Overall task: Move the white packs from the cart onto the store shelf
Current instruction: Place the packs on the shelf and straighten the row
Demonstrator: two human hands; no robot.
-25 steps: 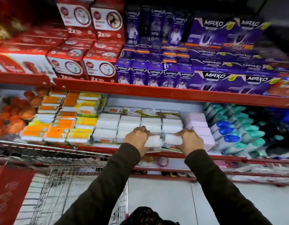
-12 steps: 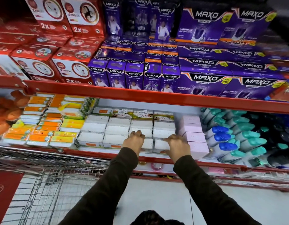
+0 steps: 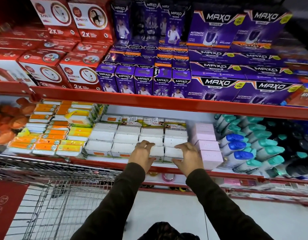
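Note:
Several white packs [image 3: 127,137] lie stacked in rows on the red store shelf [image 3: 101,161], between orange packs and pink boxes. My left hand [image 3: 143,155] hovers with spread fingers at the front pack of the third row [image 3: 157,151]. My right hand [image 3: 188,157] is just to its right, fingers apart, in front of the front pack of the fourth row [image 3: 174,152]. Neither hand grips a pack. The wire cart [image 3: 51,196] stands at the lower left, and I see no white packs in its visible part.
Orange and yellow packs [image 3: 46,135] fill the shelf's left side. Pink boxes [image 3: 207,144] and teal- and blue-capped bottles [image 3: 250,146] sit to the right. Red and purple boxes [image 3: 144,80] crowd the shelf above. Pale floor lies below, with a lower shelf edge [image 3: 219,189].
Both hands carried a white pack each to the shelf front, set them down in the rows, and have now let go, fingers opening and drawing slightly back.

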